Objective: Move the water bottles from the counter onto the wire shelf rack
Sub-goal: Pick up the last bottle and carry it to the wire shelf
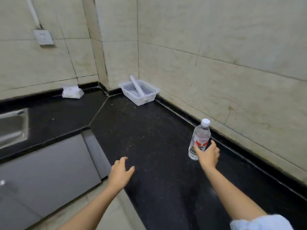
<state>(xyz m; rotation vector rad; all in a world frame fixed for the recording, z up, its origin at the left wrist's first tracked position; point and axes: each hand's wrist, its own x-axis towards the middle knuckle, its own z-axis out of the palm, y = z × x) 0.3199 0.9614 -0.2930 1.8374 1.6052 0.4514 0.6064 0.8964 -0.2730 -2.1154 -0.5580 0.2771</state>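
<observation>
A clear plastic water bottle (200,136) with a white cap and a red-and-white label stands upright on the black counter (149,138), close to the right wall. My right hand (207,154) is at its lower half, thumb and fingers spread around the bottle's sides and touching it, the grasp not closed. My left hand (121,171) hovers over the counter's front edge with fingers apart, holding nothing. No wire shelf rack is in view.
A white plastic basket (149,95) with a white roll in it sits in the far corner. A tissue pack (72,92) lies by the back wall. A steel sink (13,127) is at the left, grey cabinet doors (49,171) below the counter.
</observation>
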